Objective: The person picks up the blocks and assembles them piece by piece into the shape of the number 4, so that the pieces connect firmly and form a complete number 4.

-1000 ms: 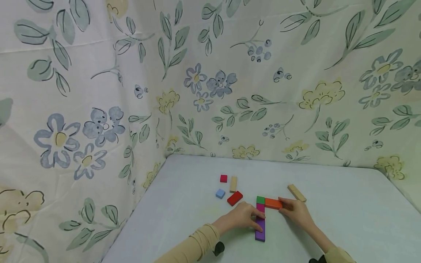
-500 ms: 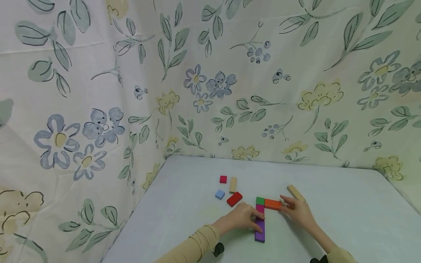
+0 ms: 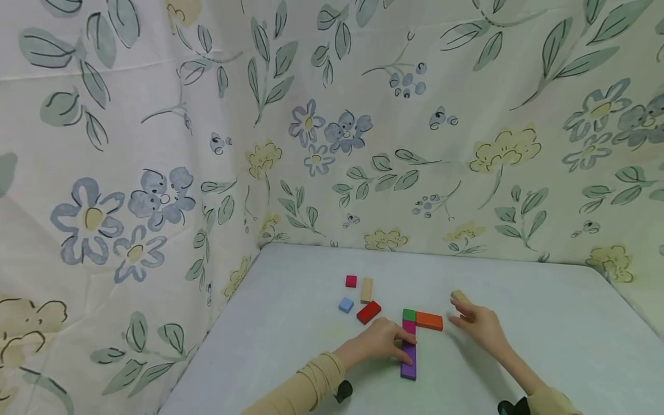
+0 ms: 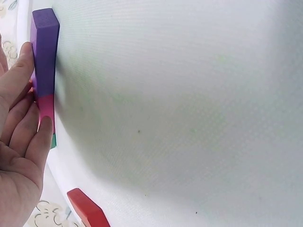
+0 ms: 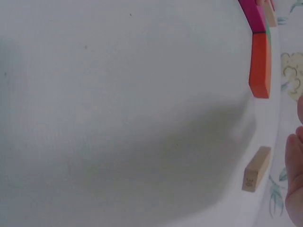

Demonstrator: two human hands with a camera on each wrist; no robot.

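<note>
A row of blocks, with a purple block (image 3: 408, 370) at the near end, then a magenta block (image 3: 409, 327) and a green block (image 3: 409, 314), runs away from the person. My left hand (image 3: 381, 341) rests on this row, thumb on the purple block and fingers over the magenta part. An orange block (image 3: 429, 321) extends rightward from the green one. My right hand (image 3: 483, 328) holds nothing and reaches over the table with its fingertips near a plain wooden block (image 3: 459, 296), which it partly hides in the head view. In the right wrist view the wooden block (image 5: 257, 169) lies flat beside the fingers.
Left of the row lie a red block (image 3: 369, 312), a light blue cube (image 3: 346, 305), a second wooden block (image 3: 366, 290) and a small red cube (image 3: 351, 281). The white table (image 3: 290, 328) meets a floral cloth (image 3: 321, 202) at the back and left.
My right hand has let go of the orange block and moved right and away, toward the wooden block. My left hand stays on the row.
</note>
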